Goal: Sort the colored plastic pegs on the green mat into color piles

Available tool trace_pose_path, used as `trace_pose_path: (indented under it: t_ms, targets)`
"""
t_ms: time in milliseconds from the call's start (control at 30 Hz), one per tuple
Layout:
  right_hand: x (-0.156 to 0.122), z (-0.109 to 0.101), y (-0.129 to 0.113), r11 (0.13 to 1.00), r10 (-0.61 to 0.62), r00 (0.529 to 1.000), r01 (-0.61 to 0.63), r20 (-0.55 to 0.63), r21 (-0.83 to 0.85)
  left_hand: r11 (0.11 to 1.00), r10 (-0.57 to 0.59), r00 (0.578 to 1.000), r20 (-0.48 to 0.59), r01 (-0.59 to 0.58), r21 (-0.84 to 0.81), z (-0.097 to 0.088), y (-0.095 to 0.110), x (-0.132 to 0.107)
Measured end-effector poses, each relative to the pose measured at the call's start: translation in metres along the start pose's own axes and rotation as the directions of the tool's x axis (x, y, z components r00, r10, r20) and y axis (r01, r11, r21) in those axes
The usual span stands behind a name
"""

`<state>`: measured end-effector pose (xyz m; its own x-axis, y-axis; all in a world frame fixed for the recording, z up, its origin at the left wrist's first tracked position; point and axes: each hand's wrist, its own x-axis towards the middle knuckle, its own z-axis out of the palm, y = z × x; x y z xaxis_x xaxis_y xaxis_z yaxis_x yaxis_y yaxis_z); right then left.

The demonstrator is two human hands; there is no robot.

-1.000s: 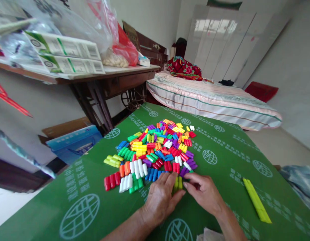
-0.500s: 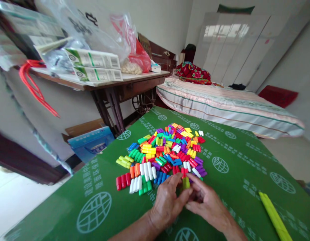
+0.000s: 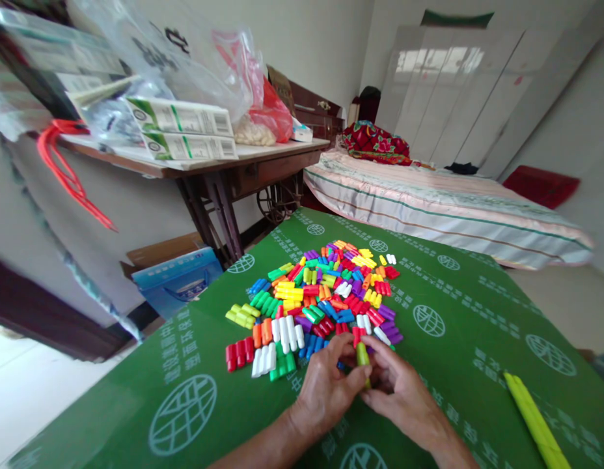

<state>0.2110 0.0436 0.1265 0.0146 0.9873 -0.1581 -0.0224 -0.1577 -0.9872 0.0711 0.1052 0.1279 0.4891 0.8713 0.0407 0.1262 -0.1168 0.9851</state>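
Observation:
Between both hands is a yellow-green bullet-shaped plastic block [image 3: 362,355], tipped up at the near edge of the pile. My left hand [image 3: 329,378] pinches it from the left, its thumb across the lower end. From the other side, the fingers of my right hand [image 3: 399,391] close on the same block; its lower part is partly hidden. Just beyond the fingertips lie a red block [image 3: 358,334] and white blocks [image 3: 364,323]. Left of my left hand are blue blocks [image 3: 312,345], joined white blocks [image 3: 288,333] and red blocks [image 3: 240,354].
The multicoloured pile covers the middle of the green table [image 3: 458,404]. A long yellow-green stick-like piece [image 3: 536,417] lies at the right. Behind stand a side table with boxes [image 3: 185,130] and plastic bags, a blue bag [image 3: 178,280] on the floor, and a bed [image 3: 429,202].
The yellow-green block has been turned and tilted between my fingers, showing a narrower side. Both hands stay in nearly the same spot, and the pile looks the same.

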Motion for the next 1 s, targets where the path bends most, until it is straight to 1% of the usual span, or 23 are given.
trace_pose_path:
  t_ms: [100,167,367,533,733,833,933,1000]
  targets:
    - [0.0,-0.001,0.002,1.0,-0.005,1.0,0.005,-0.011,-0.01,0.999,-0.025,1.0,0.018,0.026,-0.034,0.0,0.001,0.001]
    - [0.002,-0.005,0.006,0.999,-0.013,1.0,0.012,-0.016,-0.047,0.999,-0.017,0.999,0.03,0.017,-0.031,0.0,0.001,0.001]
    - [0.005,-0.016,0.015,0.987,-0.024,0.999,0.016,-0.047,-0.161,0.999,-0.007,0.998,0.058,0.005,0.044,0.0,0.002,0.001]
    - [0.003,-0.02,0.011,0.969,-0.035,0.998,0.02,-0.058,-0.246,0.997,0.027,0.995,0.093,-0.033,0.069,-0.001,-0.001,0.0]
    - [0.003,-0.021,0.003,0.933,-0.064,0.996,0.04,-0.058,-0.357,0.994,0.015,0.995,0.098,-0.025,0.105,0.0,-0.004,0.0]
    - [0.002,-0.022,0.0,0.917,-0.077,0.996,0.052,-0.046,-0.396,0.993,0.028,0.993,0.118,-0.041,0.111,0.001,-0.005,0.0]
    - [0.001,-0.026,0.0,0.908,-0.097,0.992,0.056,-0.078,-0.416,0.989,0.039,0.99,0.132,-0.057,0.133,0.002,-0.007,0.0]
    - [0.001,-0.03,0.002,0.899,-0.105,0.989,0.05,-0.104,-0.435,0.984,0.038,0.992,0.117,-0.057,0.166,0.002,-0.01,0.0]
